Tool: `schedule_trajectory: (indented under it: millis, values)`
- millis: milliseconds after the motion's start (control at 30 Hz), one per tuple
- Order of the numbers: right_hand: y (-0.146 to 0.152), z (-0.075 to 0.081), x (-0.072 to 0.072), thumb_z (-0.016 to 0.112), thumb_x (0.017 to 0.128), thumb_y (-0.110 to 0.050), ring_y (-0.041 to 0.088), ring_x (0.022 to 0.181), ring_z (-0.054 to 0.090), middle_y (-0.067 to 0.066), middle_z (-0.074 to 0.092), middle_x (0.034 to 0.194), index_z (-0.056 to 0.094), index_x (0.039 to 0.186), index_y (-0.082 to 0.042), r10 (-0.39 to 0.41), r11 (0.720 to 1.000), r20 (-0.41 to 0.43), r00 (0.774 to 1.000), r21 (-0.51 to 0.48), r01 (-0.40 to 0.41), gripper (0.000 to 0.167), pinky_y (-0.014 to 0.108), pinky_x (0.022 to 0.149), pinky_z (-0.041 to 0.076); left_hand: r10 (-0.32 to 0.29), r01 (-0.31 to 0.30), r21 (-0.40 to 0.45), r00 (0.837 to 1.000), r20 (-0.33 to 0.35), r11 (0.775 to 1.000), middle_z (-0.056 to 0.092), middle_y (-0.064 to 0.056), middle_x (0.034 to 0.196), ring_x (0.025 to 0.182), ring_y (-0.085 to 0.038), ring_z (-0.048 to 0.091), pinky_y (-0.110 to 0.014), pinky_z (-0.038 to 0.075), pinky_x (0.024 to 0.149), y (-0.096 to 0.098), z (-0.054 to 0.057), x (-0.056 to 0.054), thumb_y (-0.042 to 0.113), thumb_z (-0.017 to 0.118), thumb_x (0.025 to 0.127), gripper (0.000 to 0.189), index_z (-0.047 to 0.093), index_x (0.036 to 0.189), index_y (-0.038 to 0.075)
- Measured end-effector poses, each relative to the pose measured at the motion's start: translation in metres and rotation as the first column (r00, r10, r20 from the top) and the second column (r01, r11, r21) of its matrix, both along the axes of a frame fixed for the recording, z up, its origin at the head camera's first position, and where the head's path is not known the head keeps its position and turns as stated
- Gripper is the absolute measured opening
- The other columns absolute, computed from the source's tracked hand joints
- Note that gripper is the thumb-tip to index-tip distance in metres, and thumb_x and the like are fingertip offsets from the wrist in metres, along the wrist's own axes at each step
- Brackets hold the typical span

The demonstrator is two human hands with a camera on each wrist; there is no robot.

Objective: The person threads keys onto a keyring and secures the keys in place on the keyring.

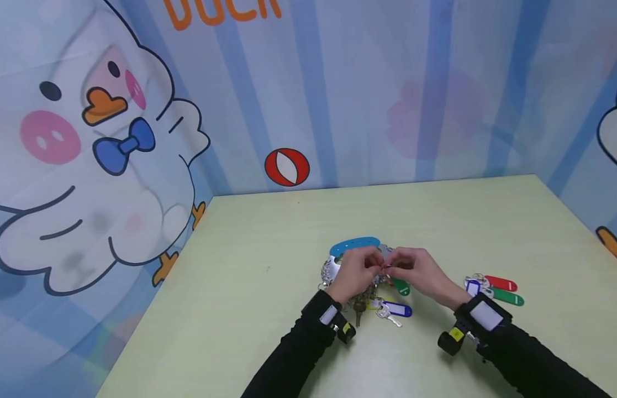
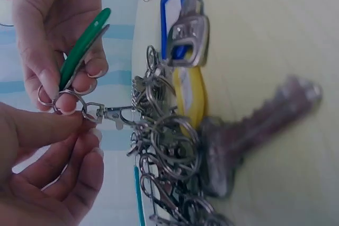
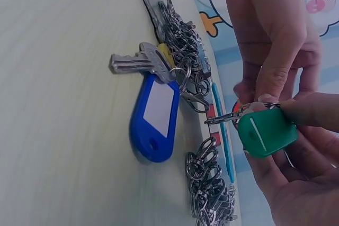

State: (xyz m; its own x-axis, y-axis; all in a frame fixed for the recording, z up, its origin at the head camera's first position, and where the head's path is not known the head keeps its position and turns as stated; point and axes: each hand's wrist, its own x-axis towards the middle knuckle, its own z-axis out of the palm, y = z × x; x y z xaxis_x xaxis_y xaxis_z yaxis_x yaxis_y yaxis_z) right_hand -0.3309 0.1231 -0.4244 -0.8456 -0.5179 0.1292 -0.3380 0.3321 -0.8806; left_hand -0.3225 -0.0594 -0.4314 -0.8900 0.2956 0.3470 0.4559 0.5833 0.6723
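Both hands meet over a pile of metal swivel clasps (image 3: 209, 189). My left hand (image 1: 357, 272) pinches the ring of one swivel clasp (image 2: 114, 114) between thumb and fingers. My right hand (image 1: 422, 275) pinches the split ring (image 2: 46, 95) of a green key tag (image 3: 266, 132), with a key (image 2: 87, 56) lying alongside the tag. The two rings are close together at the fingertips; whether they are linked is hard to tell. Just below the hands lie a blue key tag (image 1: 397, 308), a silver key (image 1: 388, 315), a yellow tag (image 2: 189, 99) and a dark key (image 1: 358, 310).
A flat blue strip with holes (image 1: 354, 244) lies behind the pile. To the right, near my right wrist, a red tag (image 1: 501, 283), a green tag (image 1: 507, 297) and a blue tag (image 1: 473, 287) lie together with keys. Printed cloth walls border the pale table (image 1: 258, 331).
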Motion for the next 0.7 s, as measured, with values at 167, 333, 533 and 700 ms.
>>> schedule_trajectory:
  millis: [167,333,533,700]
  values:
    - [0.0011,-0.0005,-0.0016,0.061,0.091,-0.005,0.019,0.09,0.067,0.016,0.071,0.103,0.065,0.108,-0.001,-0.025,1.0,0.032,0.999,0.008,0.025,0.018,0.021,0.076,0.052,-0.041,0.04,-0.024,0.999,-0.032,0.999,0.073,-0.007,0.088,0.078,-0.009,0.064,-0.011,0.048,0.07,-0.0003,0.0009,0.0003,-0.002,0.064,0.088,0.011,0.067,0.094,0.006]
    - [0.0009,-0.0012,-0.0019,0.061,0.091,-0.005,0.019,0.089,0.068,0.017,0.071,0.103,0.065,0.108,-0.001,-0.03,1.0,0.035,0.999,0.006,0.03,0.018,0.021,0.075,0.053,-0.031,0.031,0.008,0.999,-0.043,0.999,0.073,-0.008,0.085,0.075,-0.009,0.066,-0.011,0.048,0.069,-0.0002,-0.0014,-0.0003,-0.003,0.065,0.087,0.009,0.066,0.09,0.005]
    - [0.0003,-0.0024,-0.0006,0.064,0.089,-0.004,0.016,0.087,0.068,0.015,0.071,0.1,0.067,0.104,-0.003,-0.034,0.999,-0.014,0.999,0.013,0.034,0.015,0.022,0.074,0.054,0.017,-0.018,0.038,1.0,0.011,0.999,0.072,-0.009,0.082,0.07,-0.009,0.064,-0.011,0.047,0.064,0.0014,-0.0001,0.0003,-0.005,0.066,0.084,0.01,0.067,0.088,0.004]
    - [0.0019,-0.0024,0.001,0.065,0.088,-0.004,0.019,0.083,0.068,0.018,0.07,0.098,0.066,0.101,-0.002,-0.013,1.0,-0.011,1.0,0.002,0.013,0.013,0.025,0.071,0.054,0.063,-0.067,0.037,0.995,0.08,0.997,0.07,-0.009,0.082,0.068,-0.005,0.058,-0.013,0.044,0.062,0.0005,0.0011,0.0005,-0.003,0.065,0.085,0.009,0.067,0.091,0.002]
